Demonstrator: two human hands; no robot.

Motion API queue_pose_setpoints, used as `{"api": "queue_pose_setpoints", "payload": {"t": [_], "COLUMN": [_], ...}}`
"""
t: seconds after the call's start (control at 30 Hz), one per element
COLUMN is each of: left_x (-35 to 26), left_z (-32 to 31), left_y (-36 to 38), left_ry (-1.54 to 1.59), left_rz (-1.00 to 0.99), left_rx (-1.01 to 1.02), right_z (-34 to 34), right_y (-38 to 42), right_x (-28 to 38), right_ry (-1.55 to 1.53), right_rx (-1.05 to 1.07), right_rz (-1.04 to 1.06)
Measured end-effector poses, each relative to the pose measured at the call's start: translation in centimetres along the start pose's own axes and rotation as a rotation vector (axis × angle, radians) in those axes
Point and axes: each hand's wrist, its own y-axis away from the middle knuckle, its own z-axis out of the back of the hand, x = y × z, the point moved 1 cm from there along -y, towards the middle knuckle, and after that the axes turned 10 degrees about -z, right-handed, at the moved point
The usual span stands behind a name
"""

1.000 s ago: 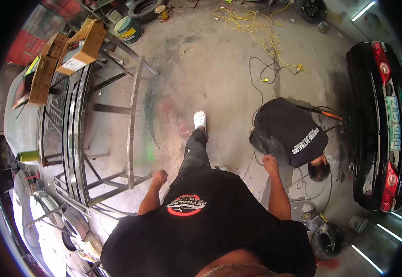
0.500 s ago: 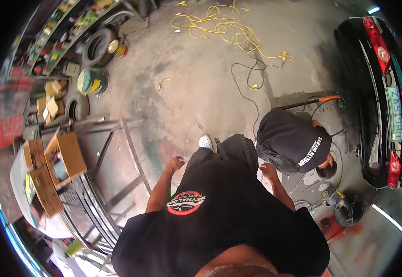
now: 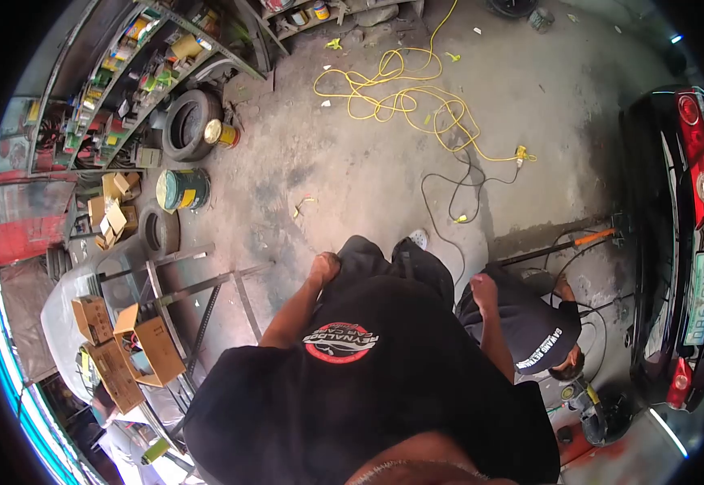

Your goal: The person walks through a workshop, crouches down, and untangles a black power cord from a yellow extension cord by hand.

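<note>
In a car workshop, my left hand point(image 3: 325, 267) hangs beside my dark trousers point(image 3: 360, 257), fingers curled loosely, nothing visible in their grasp. My right hand point(image 3: 483, 293) is half closed, apparently empty, over the back of a bent co-worker point(image 3: 536, 322); this warped view leaves contact hard to judge. A white shoe point(image 3: 420, 238) shows past the trousers on the concrete floor point(image 3: 352, 186). Yellow cord point(image 3: 499, 158) lies tangled toward the floor's far edge; a black car point(image 3: 655, 202) lines its right side. Sound footing calls for feet clear of the dark cable point(image 3: 426, 202).
</note>
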Motion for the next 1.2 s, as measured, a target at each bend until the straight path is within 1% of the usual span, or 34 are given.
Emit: {"api": "queue_pose_setpoints", "payload": {"t": [0.03, 0.1, 0.13, 0.17, 0.2, 0.23, 0.33, 0.4, 0.43, 0.47, 0.53, 0.57, 0.6, 0.67, 0.73, 0.8, 0.83, 0.87, 0.93, 0.97, 1.0, 1.03, 1.13, 1.17, 1.2], "left_x": [-0.9, -2.8, -2.6, -2.5, -2.5, -2.2, -3.5, -2.7, -2.2, -1.1, 1.3, 1.8, 2.1, 3.6, 6.0, 7.5, 4.6, 5.3, 9.8, 14.6, 15.0, 15.5, 18.2, 11.2, 10.3], "left_z": [2.6, 8.4, 10.8, 12.9, 14.9, 17.4, 26.9, 31.5, 33.0, 33.9, 35.1, 36.6, 37.7, 39.9, 41.2, 41.8, 44.9, 45.0, 44.8, 45.0, 44.7, 44.5, 42.1, 42.7, 41.0], "left_y": [-2.0, -5.5, -7.3, -9.0, -10.8, -12.1, -13.1, -15.9, -18.0, -20.6, -25.5, -27.7, -29.8, -32.6, -34.2, -36.1, -36.7, -37.5, -39.5, -40.5, -41.1, -41.7, -46.1, -48.2, -51.3], "left_ry": [0.089, 0.262, 0.367, 0.475, 0.582, 0.832, 1.069, 1.061, 1.094, 1.063, 1.007, 1.050, 1.019, 0.959, 0.801, 0.662, 0.427, 0.372, 0.281, 0.167, 0.165, 0.165, 0.238, 0.050, -0.072], "left_rz": [0.047, 0.139, 0.135, 0.132, 0.124, 0.144, 0.048, 0.033, 0.070, 0.082, 0.115, 0.186, 0.188, 0.200, 0.223, 0.200, 0.125, 0.121, 0.115, -0.174, 0.165, 0.496, 0.618, 0.044, -0.021], "left_rx": [-0.053, -0.150, -0.166, -0.175, -0.175, 0.049, 0.613, 0.898, 0.948, 0.988, 1.065, 1.155, 1.208, 1.301, 1.361, 1.404, 1.328, 1.367, 1.420, 1.382, 1.346, 1.233, 1.377, 1.535, 1.587], "right_z": [1.5, 2.6, 2.9, 3.0, 2.7, 2.3, 0.2, -0.6, -2.2, -3.9, -6.2, -7.2, -7.5, -10.5, -11.4, -12.1, -12.1, -11.9, -13.1, -13.9, -14.6, -15.6, -19.3, -19.9, -20.3], "right_y": [-1.2, -4.1, -5.3, -5.3, -5.7, -6.0, -5.3, -3.6, -3.1, -3.1, -2.3, -0.9, -0.8, -1.0, -1.4, -2.4, -2.9, -3.4, -4.4, -5.0, -5.9, -6.7, -9.3, -10.2, -11.2], "right_x": [1.9, 3.1, 3.5, 4.8, 5.0, 4.8, 5.5, 8.0, 8.6, 9.0, 12.4, 14.4, 16.8, 19.3, 23.4, 26.8, 28.5, 29.8, 30.9, 31.0, 30.6, 30.1, 27.7, 26.9, 26.2], "right_ry": [-0.069, -0.197, -0.260, -0.307, -0.288, -0.270, -0.262, -0.255, -0.274, -0.295, -0.321, -0.329, -0.311, -0.397, -0.487, -0.585, -0.611, -0.632, -0.687, -0.714, -0.737, -0.765, -0.721, -0.669, -0.703], "right_rx": [-0.037, -0.106, -0.142, -0.270, -0.274, -0.281, -0.284, -0.213, -0.211, -0.211, -0.210, -0.195, -0.147, -0.171, -0.194, -0.259, -0.262, -0.265, -0.308, -0.291, -0.272, -0.275, -0.381, -0.405, -0.405], "right_rz": [-0.023, -0.060, -0.085, -0.005, -0.027, -0.057, -0.204, -0.371, -0.447, -0.518, -0.573, -0.600, -0.712, -0.709, -0.746, -0.761, -0.780, -0.794, -0.787, -0.795, -0.793, -0.799, -0.713, -0.689, -0.709]}}
